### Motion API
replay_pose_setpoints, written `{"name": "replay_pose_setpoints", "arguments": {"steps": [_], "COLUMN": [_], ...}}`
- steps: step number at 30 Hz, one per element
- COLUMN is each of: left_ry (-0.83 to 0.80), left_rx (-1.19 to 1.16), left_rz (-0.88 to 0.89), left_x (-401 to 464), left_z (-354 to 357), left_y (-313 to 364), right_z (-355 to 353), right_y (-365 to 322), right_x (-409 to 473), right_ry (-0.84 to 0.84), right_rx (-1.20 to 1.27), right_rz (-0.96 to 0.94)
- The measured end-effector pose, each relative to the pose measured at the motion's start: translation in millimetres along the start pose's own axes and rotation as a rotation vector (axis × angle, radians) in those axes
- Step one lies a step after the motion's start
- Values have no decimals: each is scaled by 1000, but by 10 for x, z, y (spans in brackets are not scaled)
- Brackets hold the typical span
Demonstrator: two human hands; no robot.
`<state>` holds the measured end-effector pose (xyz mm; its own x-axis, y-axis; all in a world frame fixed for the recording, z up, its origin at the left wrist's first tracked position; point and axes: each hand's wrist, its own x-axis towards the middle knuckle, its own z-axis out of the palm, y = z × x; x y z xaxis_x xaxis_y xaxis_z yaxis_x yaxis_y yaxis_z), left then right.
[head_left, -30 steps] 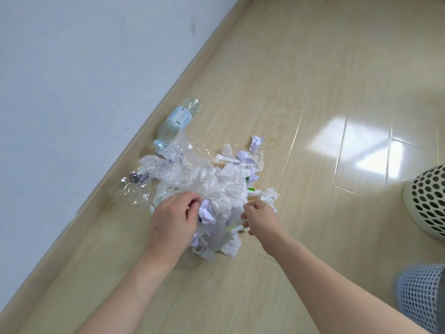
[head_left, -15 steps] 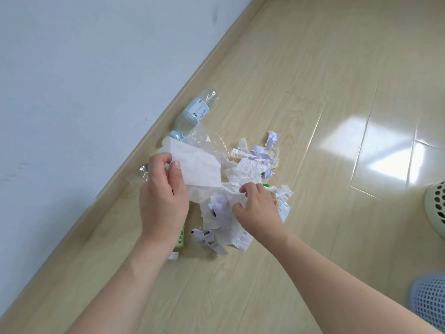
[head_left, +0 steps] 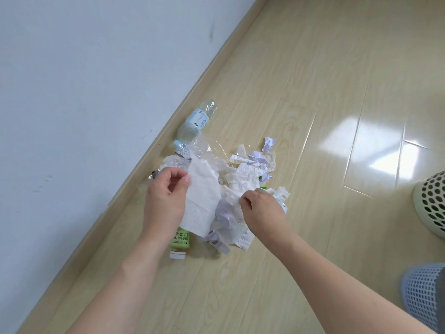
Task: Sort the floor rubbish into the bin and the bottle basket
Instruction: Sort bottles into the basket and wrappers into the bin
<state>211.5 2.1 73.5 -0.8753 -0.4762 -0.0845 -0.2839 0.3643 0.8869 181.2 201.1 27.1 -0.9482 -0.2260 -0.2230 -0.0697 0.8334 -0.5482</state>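
A flat white paper tissue sheet (head_left: 202, 196) is pinched by the left hand (head_left: 166, 201) fingers (head_left: 179, 175). Crumpled white tissue (head_left: 232, 196) is pinched by the right hand (head_left: 262, 208). Beyond the fingers, a clear plastic bottle (head_left: 195, 124) lies on the floor; a green-labelled bottle (head_left: 180, 239) lies beneath the left hand.

Occluded and cropped items

Green-label bottle (head_left: 181, 239): upper body hidden behind left hand (head_left: 163, 201). Perforated basket (head_left: 431, 203) and blue mesh basket (head_left: 425, 295): cropped at right edge.
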Motion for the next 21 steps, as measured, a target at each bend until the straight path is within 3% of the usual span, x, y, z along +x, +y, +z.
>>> {"name": "replay_pose_setpoints", "arguments": {"steps": [2, 5, 7, 9, 12, 17, 21], "left_ry": [2, -89, -190, -234, -273, -262, -289], "left_rx": [-100, -241, -216, -170, -86, -134, -332], "left_rz": [-105, -223, -249, -239, -203, -285, -361], "left_x": [13, -2, -13, -37, -108, -292, -480], "left_z": [-38, -136, -180, -242, -330, -403, -300], "left_y": [95, 370, 507, 640, 831, 1199, 1646], "right_z": [-140, -433, -579, -769, -1050, -1496, -1852], "right_y": [-52, -138, -164, -172, -193, -106, 112], "right_x": [-36, -114, -136, -193, -320, -632, -949], "right_ry": [3, -20, -48, -92, -157, -84, -6], "right_rx": [44, 353, 521, 515, 747, 1085, 1099], "right_rz": [38, 217, 340, 349, 424, 542, 560]}}
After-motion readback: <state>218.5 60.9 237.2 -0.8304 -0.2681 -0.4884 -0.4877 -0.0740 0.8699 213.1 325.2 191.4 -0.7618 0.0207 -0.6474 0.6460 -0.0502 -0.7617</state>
